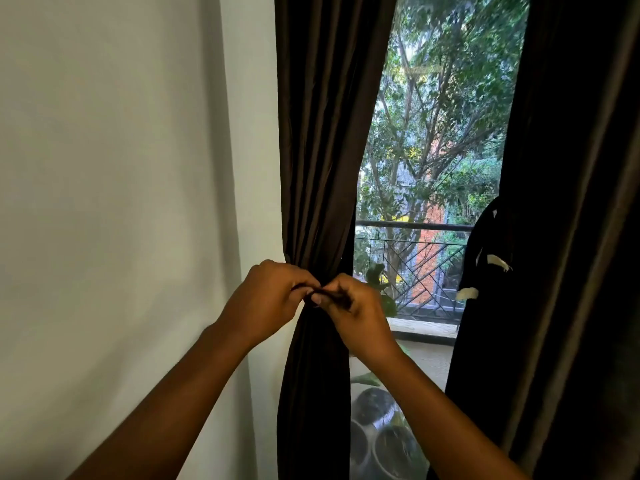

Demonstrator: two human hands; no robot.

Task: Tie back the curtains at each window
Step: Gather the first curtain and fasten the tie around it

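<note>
Left curtain [322, 168] hangs with its long axis vertical, gathered to a narrow waist directly behind the fingers. Left hand [268, 297] and right hand [349, 308] meet in front of that waist, knuckles almost touching. Fingers of both hands are curled and pinch a thin dark tie-back [327, 295] lying roughly level between them; its ends are hidden, so whether a knot exists cannot be told. Both hands are equally near the gather. Judgement: fastening is under way, and the tie must close across the curtain's axis. Right curtain [568, 237] hangs well right of the fingers, apparently already bunched.
</note>
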